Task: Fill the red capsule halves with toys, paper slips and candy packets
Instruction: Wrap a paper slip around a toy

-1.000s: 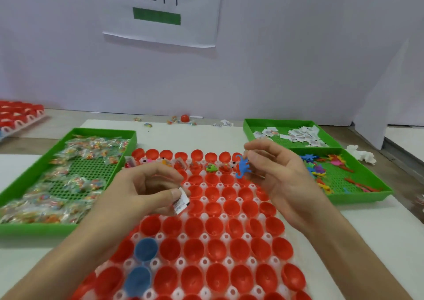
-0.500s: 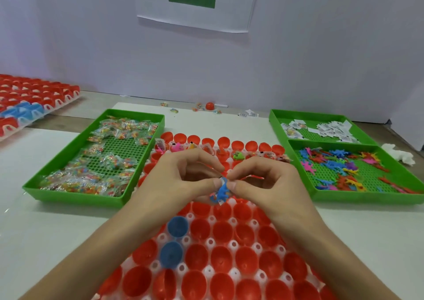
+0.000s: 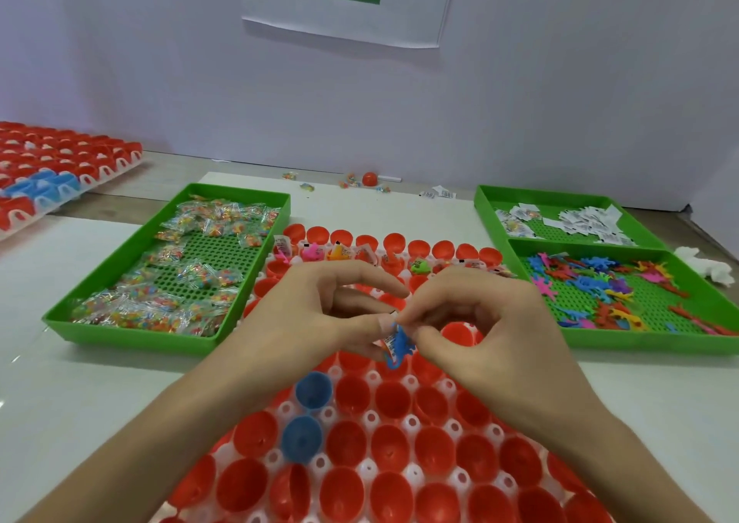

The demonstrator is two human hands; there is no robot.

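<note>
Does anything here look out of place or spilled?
Two blue capsule halves sit among the red capsule halves, and a lone red capsule with a few candy packets lies loose by the back wall.

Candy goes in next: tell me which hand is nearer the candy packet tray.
Left. The left hand, pinching a paper slip, is just right of the candy tray; the right hand, pinching the blue toy, lies farther right.

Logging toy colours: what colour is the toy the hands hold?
The small plastic toy is blue; head view.
</note>
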